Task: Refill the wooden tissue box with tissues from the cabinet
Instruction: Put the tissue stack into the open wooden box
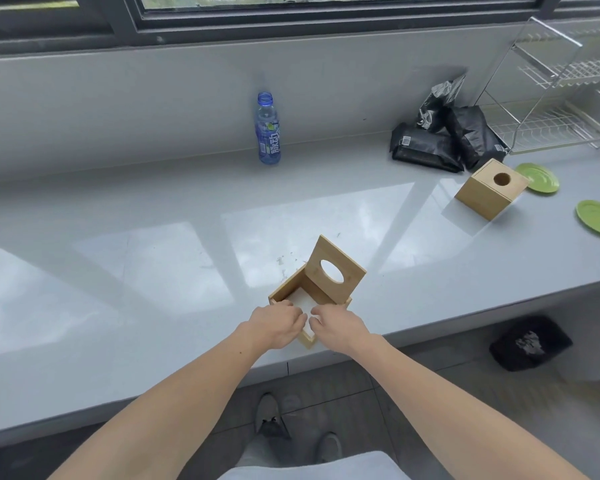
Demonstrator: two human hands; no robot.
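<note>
An open wooden tissue box [288, 285] sits near the front edge of the grey counter [118, 265]. Its lid [336, 268], with an oval hole, leans tilted against the box's far right side. White tissues [300, 301] lie inside the box. My left hand [278, 325] and my right hand [338, 323] both rest over the box's near corner, fingers curled down onto the tissues. Whether the fingers pinch the tissues or only press them is hidden.
A second, closed wooden tissue box [490, 190] stands at the right, next to two green plates [541, 178]. Black packets [440, 140] and a wire dish rack [561, 95] are at the back right. A blue bottle [268, 129] stands by the wall.
</note>
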